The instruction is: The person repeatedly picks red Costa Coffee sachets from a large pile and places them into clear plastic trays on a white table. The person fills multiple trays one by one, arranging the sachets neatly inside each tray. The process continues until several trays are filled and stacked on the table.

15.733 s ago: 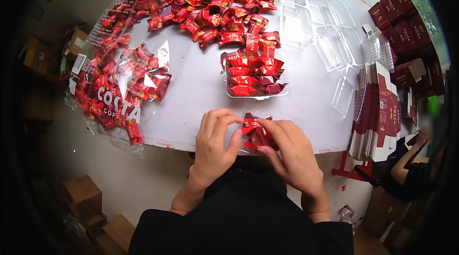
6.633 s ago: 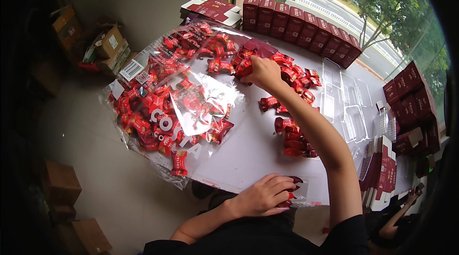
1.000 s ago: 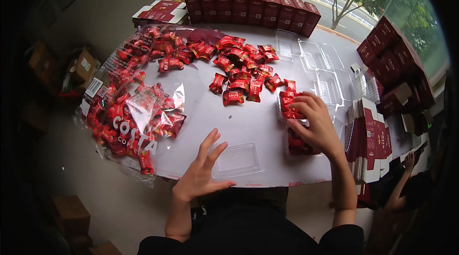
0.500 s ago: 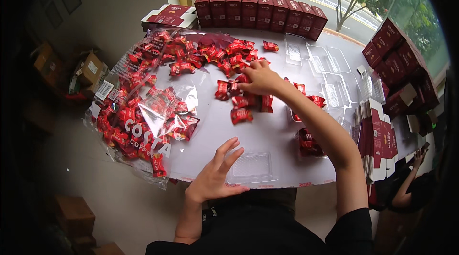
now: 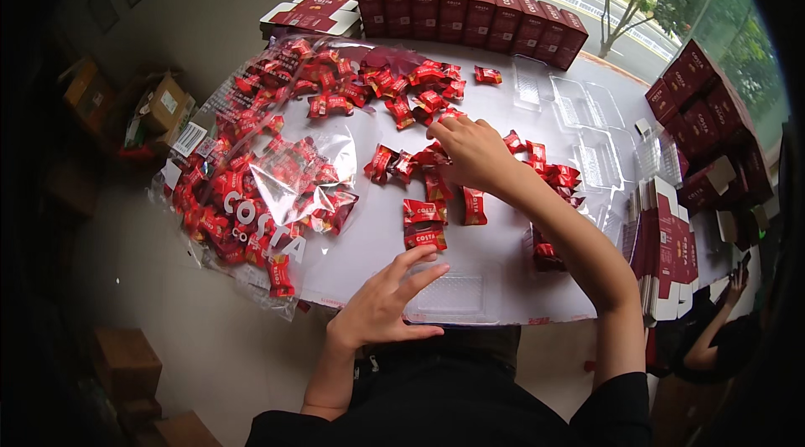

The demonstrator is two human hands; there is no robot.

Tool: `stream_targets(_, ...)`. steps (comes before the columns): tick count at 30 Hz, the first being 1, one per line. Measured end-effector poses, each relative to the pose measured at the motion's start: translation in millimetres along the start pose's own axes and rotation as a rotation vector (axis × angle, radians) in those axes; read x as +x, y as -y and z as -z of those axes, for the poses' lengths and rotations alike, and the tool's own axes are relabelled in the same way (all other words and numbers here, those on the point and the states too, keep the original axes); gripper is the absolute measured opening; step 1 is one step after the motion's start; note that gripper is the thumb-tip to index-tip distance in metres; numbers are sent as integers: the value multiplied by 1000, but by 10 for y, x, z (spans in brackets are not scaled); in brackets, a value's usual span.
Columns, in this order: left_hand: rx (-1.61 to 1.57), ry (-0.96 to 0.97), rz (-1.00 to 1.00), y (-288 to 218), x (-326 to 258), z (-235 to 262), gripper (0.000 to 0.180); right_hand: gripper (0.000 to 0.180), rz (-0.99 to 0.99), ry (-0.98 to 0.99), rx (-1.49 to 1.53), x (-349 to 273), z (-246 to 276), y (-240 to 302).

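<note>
Covering glossy red pillow-shaped wrapped packets, the right hand, finger grip unclear, could scatter some; at the white table's near edge, the left hand, fingers spread, could nudge off the clear rectangular plastic tray.

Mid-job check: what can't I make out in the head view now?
All in the head view:
Whether the right hand grips any of the red packets: its back hides the palm.
Packets by the right forearm: it partly covers them.
The count inside the clear bag: glare and overlap hide some.
The dark object in the co-worker's hand: too small to identify.
</note>
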State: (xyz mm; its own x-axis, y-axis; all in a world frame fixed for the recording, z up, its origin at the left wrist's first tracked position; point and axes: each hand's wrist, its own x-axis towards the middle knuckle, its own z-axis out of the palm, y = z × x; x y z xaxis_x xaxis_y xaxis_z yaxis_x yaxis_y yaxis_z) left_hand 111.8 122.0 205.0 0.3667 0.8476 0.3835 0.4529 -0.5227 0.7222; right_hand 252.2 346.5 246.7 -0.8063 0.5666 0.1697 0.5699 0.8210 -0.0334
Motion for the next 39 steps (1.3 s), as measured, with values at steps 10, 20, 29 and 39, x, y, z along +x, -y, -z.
stream_targets(10,25,8,-8,-43,-1,15,72,38,-95,149,9,158,7,217)
stream_targets(20,-14,-12,-94,-22,-51,65,69,38,151,176,359,-138,488,341)
stream_targets(29,-51,21,-126,-50,-16,81,63,30,297,-45,67,-700,56,688)
stream_targets(39,-24,15,-133,-29,-6,69,64,37,271,-70,159,-607,-5,718)
